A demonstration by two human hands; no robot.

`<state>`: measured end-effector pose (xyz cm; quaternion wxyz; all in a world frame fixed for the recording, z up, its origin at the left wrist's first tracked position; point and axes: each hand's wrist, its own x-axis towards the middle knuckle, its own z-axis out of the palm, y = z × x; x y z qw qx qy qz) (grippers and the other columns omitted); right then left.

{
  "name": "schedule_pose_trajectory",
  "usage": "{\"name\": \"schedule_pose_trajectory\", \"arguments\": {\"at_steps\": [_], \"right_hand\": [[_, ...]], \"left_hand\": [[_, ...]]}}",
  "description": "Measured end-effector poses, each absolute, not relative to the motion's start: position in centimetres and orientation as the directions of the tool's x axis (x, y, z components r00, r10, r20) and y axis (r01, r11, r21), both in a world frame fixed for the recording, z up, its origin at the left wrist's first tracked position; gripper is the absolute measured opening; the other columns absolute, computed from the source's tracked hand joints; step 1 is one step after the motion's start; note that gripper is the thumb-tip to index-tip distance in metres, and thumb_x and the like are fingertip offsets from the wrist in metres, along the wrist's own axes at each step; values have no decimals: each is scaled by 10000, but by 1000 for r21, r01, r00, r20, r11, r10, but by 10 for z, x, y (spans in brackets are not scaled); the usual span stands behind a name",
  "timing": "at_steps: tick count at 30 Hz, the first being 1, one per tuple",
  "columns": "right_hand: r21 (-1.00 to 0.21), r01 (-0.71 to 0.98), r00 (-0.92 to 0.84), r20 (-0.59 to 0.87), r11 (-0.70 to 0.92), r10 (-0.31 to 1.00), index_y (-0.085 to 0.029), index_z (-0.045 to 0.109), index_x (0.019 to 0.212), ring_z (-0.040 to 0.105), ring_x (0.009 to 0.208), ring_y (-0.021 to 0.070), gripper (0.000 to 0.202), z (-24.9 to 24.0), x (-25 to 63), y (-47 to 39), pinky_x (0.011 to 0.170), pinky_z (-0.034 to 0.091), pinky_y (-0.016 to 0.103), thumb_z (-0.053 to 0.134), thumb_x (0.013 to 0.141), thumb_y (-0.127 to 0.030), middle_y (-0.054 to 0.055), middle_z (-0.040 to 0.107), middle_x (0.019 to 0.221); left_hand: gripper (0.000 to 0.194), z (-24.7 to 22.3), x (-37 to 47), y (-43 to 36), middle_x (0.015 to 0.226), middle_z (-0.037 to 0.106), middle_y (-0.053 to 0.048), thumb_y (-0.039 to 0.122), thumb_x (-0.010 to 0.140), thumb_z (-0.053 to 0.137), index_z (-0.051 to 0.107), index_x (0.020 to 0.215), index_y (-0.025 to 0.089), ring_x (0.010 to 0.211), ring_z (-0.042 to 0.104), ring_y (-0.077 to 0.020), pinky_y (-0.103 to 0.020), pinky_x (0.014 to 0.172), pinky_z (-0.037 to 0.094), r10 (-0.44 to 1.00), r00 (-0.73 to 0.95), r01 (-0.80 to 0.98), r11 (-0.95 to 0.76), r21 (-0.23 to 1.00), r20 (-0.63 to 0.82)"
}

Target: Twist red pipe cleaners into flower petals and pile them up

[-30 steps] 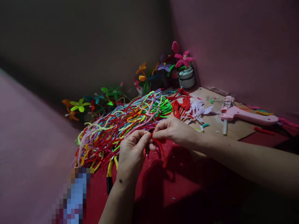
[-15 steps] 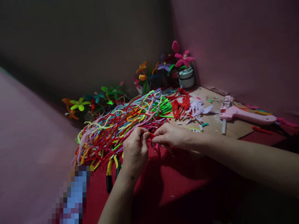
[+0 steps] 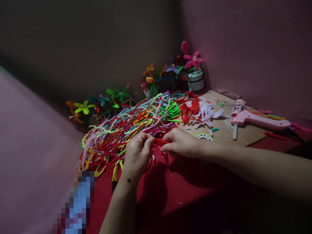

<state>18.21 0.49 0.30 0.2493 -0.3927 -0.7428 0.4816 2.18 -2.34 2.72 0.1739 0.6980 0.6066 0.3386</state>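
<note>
Head view: I see the left hand [image 3: 138, 154] and right hand [image 3: 184, 143] pinching a red fuzzy strip [image 3: 161, 141] between them, above a red surface [image 3: 180, 191] near a tan board [image 3: 248, 135]; a pink wall [image 3: 248, 48] meets a dark wall [image 3: 97, 42] behind.

Illumination is dim. Deep shadow covers part of the red tabletop [image 3: 175, 191] before the pipe-cleaner pile [image 3: 129, 126]; the wall [image 3: 102, 48] behind it is dark and soft. Coarse pixelation masks a patch [image 3: 79, 201] nearer-left of it.

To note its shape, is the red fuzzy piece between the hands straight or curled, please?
Nearly straight: the red fuzzy piece spans left hand to right hand.
</note>
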Motion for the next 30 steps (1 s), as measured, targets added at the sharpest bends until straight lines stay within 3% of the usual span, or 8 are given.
{"name": "schedule_pose_trajectory", "arguments": {"at_steps": [4,7,11,14,16,20,24,30], "right_hand": [[-759,479,-537,144,441,831,-137,530,561,383,486,74,243,4,180,0,482,236,224,562,751,-286,-8,483,507],[-786,414,-587,155,459,795,-137,516,590,392,497,77,233,3,180,0,495,256,224,527,782,-268,0,500,551],[-993,51,-656,45,104,753,-130,505,600,441,461,76,343,1,180,5,500,342,214,412,850,-346,-1,511,528],[-961,-172,-714,-29,-216,700,-109,551,675,524,503,102,329,-2,181,7,542,407,245,435,836,-372,41,589,604],[-925,-208,-742,-63,-319,667,-102,569,716,542,525,106,258,-4,181,7,546,410,247,524,787,-346,49,611,648],[-956,-197,-671,-30,-217,741,-109,537,594,421,443,55,284,-5,180,5,493,340,207,589,749,-340,-24,508,506],[-914,-303,-660,-4,-271,752,-111,556,590,464,500,85,285,-6,179,7,527,359,231,525,779,-322,5,537,544],[-978,-163,-636,7,-126,772,-118,528,526,358,475,61,220,1,181,5,524,293,224,552,723,-216,-47,440,483]], "left_hand": [[173,24,20,-20,429,475,35,287,724,537,552,591,177,389,386,-85,-200,400,284,971,-25,662,-162,732,237],[190,25,21,-19,415,476,37,289,738,519,528,584,178,374,396,-84,-197,401,295,982,-31,650,-122,751,187],[164,30,25,-21,430,493,35,266,751,499,500,612,179,387,432,-90,-197,418,331,991,5,608,-110,786,135],[138,29,29,-22,462,491,37,250,758,493,500,639,181,405,432,-88,-200,440,346,981,24,621,-166,766,193],[126,27,30,-23,513,501,30,240,763,490,508,652,183,439,429,-87,-200,462,348,958,34,683,-230,693,284],[121,23,29,-23,566,502,24,248,780,480,514,681,188,485,423,-91,-201,490,349,943,61,715,-270,645,327],[128,25,28,-23,563,502,25,269,774,493,531,683,188,492,427,-91,-199,498,357,957,73,672,-256,695,281],[131,27,31,-21,662,593,0,289,704,587,617,691,162,591,505,-106,-201,561,403,971,38,553,-217,804,236]]}}
